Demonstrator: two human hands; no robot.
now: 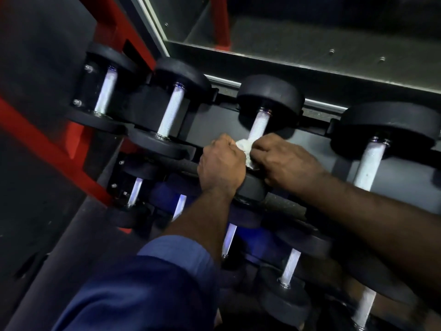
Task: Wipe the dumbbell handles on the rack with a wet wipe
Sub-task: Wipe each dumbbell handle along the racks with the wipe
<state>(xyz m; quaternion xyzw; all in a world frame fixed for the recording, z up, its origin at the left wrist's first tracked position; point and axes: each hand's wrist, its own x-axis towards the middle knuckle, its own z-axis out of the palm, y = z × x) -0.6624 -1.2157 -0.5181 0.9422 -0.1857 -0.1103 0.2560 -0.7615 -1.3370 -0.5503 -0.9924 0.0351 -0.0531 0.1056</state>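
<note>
The rack (319, 142) holds four black dumbbells on its top tier, with more on the tiers below. On the third dumbbell (269, 96) from the left, a crumpled white wet wipe (245, 148) wraps the near end of the knurled handle (259, 125). The left hand (222, 163) and right hand (286, 161) both curl their fingers tightly around the wipe.

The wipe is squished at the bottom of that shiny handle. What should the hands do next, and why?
Probably slide the wet wipe up the handle toward the far weight. The left hand and the right hand both hold it bunched around the handle's near end, while the stretch above it is bare and looks unwiped.
</note>
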